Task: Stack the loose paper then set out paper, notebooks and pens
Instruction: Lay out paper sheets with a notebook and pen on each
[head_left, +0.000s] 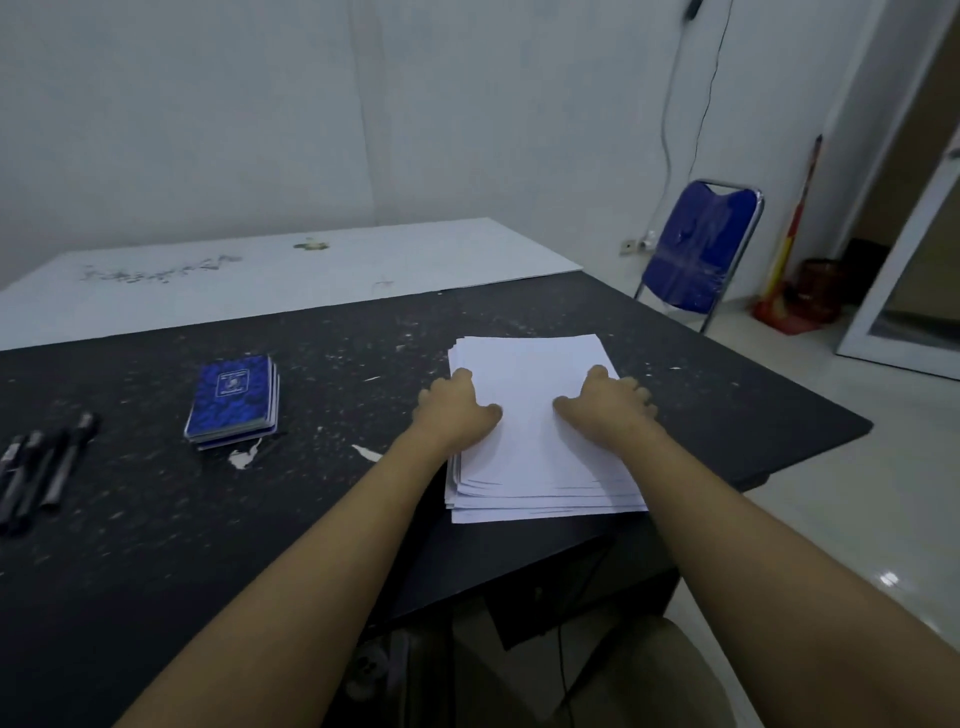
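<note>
Head view is showing the left hand (457, 410) and right hand (608, 408) gripping the paper stack (535, 374) on the dark table (156, 545), fingers curling over its side edges, thumbs pressing on top, while blue notebooks (234, 400) and pens (47, 467) are lying further left.

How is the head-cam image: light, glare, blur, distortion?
Head view: dim, bluish, flat light with faint shadows; small glare spot on the floor tiles; pens at the left edge blurred; paper stack, left hand, right hand reasonably sharp; wide-angle lens tilts the door frame.
</note>
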